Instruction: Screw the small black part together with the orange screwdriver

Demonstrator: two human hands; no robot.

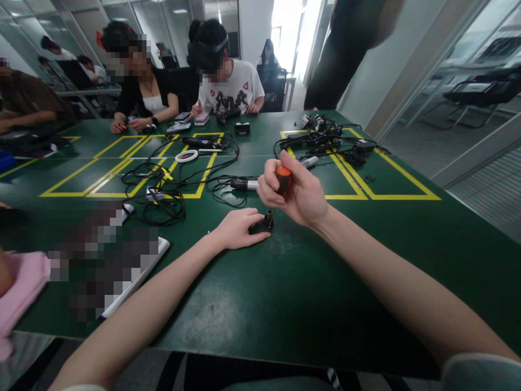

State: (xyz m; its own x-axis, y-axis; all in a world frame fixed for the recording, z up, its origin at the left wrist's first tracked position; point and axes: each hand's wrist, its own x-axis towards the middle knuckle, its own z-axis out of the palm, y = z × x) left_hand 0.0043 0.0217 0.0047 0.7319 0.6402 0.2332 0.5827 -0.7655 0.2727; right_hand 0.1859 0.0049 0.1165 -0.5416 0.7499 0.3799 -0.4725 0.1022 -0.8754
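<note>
In the head view my right hand (pixel 299 190) is wrapped round the orange and black handle of a screwdriver (pixel 284 175), held upright with its thin shaft pointing down. Below it, a small black part (pixel 267 221) with a short raised post stands on the green table (pixel 309 293). My left hand (pixel 242 229) rests on the table and grips that part between thumb and fingers. The fingers cover some of the part. Whether the screwdriver tip touches it I cannot tell.
Black cables (pixel 163 201) lie tangled ahead to the left, near a white ring (pixel 186 156). Another heap of cables and devices (pixel 325 138) is at the far right. Small dark screws (pixel 369 178) lie right. Several people sit across the table; a blurred-out object (pixel 163 247) lies left.
</note>
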